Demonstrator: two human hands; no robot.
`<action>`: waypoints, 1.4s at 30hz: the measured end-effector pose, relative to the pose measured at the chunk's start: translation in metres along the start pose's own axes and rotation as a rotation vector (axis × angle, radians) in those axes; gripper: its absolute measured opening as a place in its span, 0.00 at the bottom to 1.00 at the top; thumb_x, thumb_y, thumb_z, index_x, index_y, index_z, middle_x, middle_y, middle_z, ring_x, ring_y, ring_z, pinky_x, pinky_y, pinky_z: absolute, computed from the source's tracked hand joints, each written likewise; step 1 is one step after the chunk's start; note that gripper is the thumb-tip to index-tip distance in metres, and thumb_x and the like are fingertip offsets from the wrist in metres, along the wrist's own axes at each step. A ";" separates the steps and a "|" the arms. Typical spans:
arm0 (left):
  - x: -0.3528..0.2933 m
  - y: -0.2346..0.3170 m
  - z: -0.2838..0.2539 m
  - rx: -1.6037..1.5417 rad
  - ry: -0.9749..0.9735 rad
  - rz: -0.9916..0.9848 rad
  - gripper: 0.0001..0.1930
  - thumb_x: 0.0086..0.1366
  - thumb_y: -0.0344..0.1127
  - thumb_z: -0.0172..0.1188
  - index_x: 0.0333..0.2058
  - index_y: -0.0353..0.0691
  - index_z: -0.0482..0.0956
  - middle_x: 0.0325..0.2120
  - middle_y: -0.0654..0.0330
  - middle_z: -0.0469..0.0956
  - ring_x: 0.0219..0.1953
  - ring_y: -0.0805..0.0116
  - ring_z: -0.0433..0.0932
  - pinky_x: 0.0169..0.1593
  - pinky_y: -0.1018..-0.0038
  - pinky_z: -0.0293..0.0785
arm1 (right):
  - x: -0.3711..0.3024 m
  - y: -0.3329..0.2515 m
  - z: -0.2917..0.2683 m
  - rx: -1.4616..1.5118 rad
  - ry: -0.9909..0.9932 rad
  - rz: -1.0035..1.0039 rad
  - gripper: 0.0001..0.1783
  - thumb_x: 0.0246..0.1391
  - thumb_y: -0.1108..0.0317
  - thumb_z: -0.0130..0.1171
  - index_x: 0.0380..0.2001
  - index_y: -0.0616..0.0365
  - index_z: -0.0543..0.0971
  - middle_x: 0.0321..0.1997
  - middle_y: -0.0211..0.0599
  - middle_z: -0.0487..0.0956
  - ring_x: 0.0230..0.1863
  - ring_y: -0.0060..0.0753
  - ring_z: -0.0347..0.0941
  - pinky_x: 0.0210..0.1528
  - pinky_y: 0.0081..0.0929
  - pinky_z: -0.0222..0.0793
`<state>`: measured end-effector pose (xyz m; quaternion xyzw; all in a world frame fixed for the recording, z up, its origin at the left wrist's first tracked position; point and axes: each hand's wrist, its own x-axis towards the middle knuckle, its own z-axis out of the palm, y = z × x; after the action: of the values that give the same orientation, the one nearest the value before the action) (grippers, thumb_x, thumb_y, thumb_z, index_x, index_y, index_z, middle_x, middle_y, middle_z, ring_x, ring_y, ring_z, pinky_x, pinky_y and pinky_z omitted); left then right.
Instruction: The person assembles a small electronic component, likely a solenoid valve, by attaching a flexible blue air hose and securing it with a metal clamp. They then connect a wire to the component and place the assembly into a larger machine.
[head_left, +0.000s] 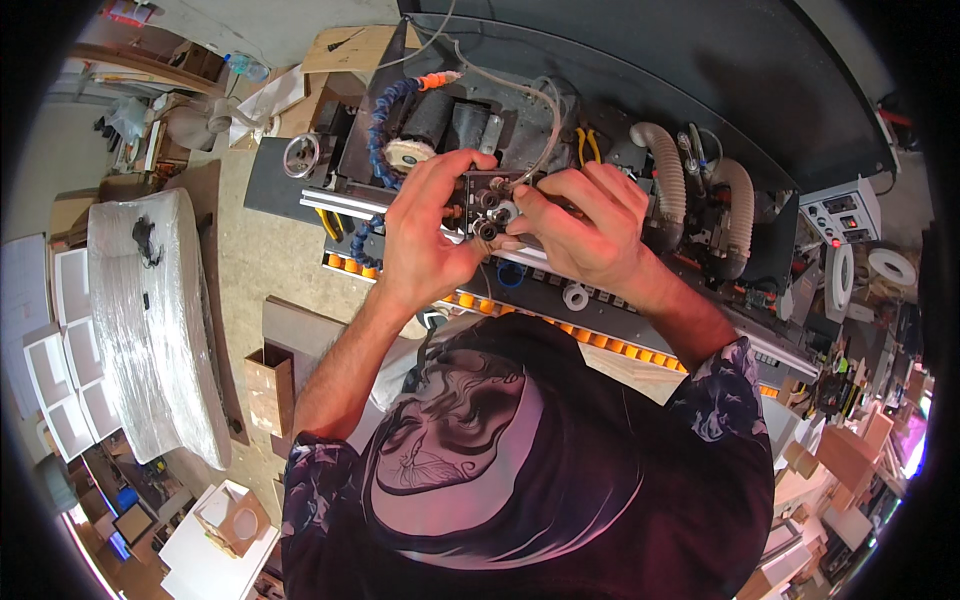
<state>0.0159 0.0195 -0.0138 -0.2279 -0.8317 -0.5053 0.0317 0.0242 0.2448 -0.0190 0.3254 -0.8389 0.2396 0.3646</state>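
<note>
A small dark metal block (pixel 475 190) with several round fittings on its face sits between my hands, over the front of a machine. My left hand (pixel 425 240) is wrapped round its left side, fingers over the far edge and thumb at the near edge. At the block's right side, my right hand (pixel 595 220) is closed, with thumb and curled fingers by the fittings. Whatever those fingertips pinch is hidden. A thin pale tube (pixel 552 120) runs from above down to the block beside the right fingers. Below lie a blue ring (pixel 511 274) and a white ring (pixel 575 296).
Orange rollers (pixel 580 333) line the machine's front edge. Behind the block are a blue segmented hose (pixel 378 130) with an orange tip, yellow-handled pliers (pixel 589 145) and ribbed hoses (pixel 663 170). A control box (pixel 842 213) stands right. Left, a plastic-wrapped panel stack (pixel 155 320) is on the floor.
</note>
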 end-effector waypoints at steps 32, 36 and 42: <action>0.005 -0.002 0.006 0.029 0.154 0.077 0.34 0.49 0.28 0.81 0.56 0.41 0.79 0.50 0.56 0.82 0.50 0.57 0.81 0.42 0.68 0.84 | -0.004 -0.006 0.011 -0.043 0.103 0.046 0.23 0.35 0.62 0.76 0.42 0.41 0.92 0.33 0.17 0.82 0.27 0.26 0.66 0.26 0.26 0.61; 0.004 -0.003 0.005 0.068 0.138 0.071 0.34 0.52 0.28 0.81 0.59 0.38 0.78 0.51 0.57 0.81 0.48 0.67 0.85 0.45 0.74 0.85 | -0.004 -0.009 0.011 -0.044 0.109 0.062 0.23 0.36 0.63 0.75 0.42 0.42 0.92 0.33 0.17 0.82 0.27 0.26 0.65 0.27 0.26 0.61; 0.005 -0.002 0.006 0.087 0.145 0.087 0.35 0.52 0.31 0.83 0.59 0.38 0.78 0.52 0.57 0.81 0.48 0.67 0.85 0.44 0.73 0.85 | -0.004 -0.010 0.014 -0.046 0.136 0.077 0.22 0.36 0.67 0.73 0.42 0.43 0.92 0.34 0.18 0.83 0.26 0.26 0.64 0.26 0.25 0.60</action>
<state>0.0112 0.0254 -0.0168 -0.2250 -0.8379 -0.4818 0.1235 0.0273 0.2307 -0.0291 0.2676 -0.8293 0.2557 0.4187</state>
